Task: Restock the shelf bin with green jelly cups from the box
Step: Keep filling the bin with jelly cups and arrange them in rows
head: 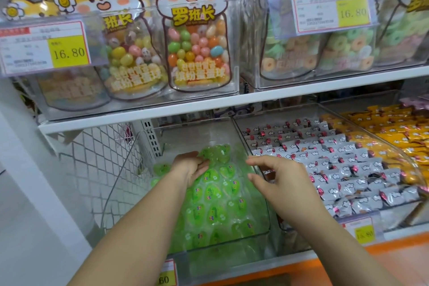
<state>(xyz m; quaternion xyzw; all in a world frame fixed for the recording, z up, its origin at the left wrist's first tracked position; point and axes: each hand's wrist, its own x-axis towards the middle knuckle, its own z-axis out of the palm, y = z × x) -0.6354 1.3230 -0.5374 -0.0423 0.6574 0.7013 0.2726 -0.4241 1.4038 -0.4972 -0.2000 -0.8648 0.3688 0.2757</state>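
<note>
A clear plastic shelf bin [262, 197] on the lower shelf holds several green heart-shaped jelly cups [216, 195] laid in rows. My left hand [189, 166] reaches into the bin's back left and its curled fingers hold green jelly cups [214, 153] at the top of the pile. My right hand [276, 175] hovers over the bin's right wall with fingers loosely spread and nothing in it. The box is not in view.
To the right stand bins of white-wrapped candies [325, 160] and orange-wrapped candies [399, 130]. Above, a white shelf [209, 104] carries bagged jelly beans [197, 53] and ring gummies [325, 53] behind price tags. A white wire grid [99, 165] is at left.
</note>
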